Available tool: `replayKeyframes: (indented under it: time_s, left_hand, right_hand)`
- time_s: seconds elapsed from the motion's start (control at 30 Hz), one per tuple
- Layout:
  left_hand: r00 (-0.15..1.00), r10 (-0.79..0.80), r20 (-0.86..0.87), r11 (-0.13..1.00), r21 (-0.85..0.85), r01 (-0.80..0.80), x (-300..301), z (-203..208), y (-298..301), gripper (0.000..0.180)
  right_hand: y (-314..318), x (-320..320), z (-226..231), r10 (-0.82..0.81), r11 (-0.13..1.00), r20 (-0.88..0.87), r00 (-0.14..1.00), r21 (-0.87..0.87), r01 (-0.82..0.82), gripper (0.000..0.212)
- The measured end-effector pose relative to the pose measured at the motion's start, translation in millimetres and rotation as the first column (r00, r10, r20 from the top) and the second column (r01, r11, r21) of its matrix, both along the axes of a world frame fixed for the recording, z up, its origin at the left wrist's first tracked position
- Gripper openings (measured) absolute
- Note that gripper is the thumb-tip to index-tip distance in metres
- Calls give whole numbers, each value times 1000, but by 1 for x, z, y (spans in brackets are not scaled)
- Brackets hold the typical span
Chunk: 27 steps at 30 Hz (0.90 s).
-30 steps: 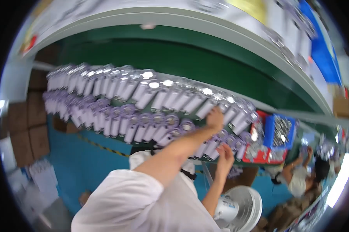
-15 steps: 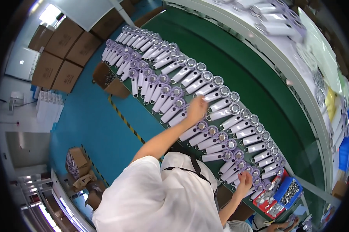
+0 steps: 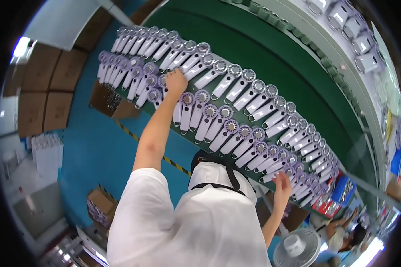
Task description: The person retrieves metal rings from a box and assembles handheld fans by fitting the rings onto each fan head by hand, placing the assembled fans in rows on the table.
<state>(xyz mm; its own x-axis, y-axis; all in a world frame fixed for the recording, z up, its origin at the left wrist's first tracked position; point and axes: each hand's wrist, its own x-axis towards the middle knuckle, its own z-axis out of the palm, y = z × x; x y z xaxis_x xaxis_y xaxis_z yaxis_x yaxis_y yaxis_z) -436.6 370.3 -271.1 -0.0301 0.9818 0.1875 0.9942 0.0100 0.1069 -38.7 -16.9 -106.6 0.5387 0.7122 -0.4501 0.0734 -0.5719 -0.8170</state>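
Handheld fans with pale handles and round heads lie in two slanting rows along the green bench. In the far row are silver-ringed fans; in the near row are lilac-headed fans. My left hand reaches across the near row, its fingers bent together at the handle end of a far-row fan. The hand covers part of the fans beneath it. At the right end of the near row, my right hand hovers by the fan handles, fingers loosely curled and apart, with nothing visible in them.
A blue bin and a red tray with small parts stand at the bench's right end. More fans lie on the raised shelf. A carton sits beside the bench; a standing fan and another person are at lower right.
My view has shifted along the bench. My left hand has moved left and farther up the rows of fans. My right hand stays near the right end of the near row.
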Motion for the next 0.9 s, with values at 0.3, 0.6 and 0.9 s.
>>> replayKeyframes:
  time_s: [0.3, 0.6, 0.9]
  left_hand:
    - [991, -124, -42, 992, -30, 123, 0, -6, 23, 24]
    - [383, 29, 923, 962, -129, 239, 111, 74, -64, 30]
    - [284, 395, 874, 112, -353, 929, 376, 119, -309, 29]
  right_hand:
    - [-5, -60, 14, -36, 996, 59, 998, -77, 40, 27]
    - [6, -49, 4, -64, 993, -3, 998, 102, 64, 24]
    - [-57, 57, -14, -373, 858, -284, 883, 257, 445, 33]
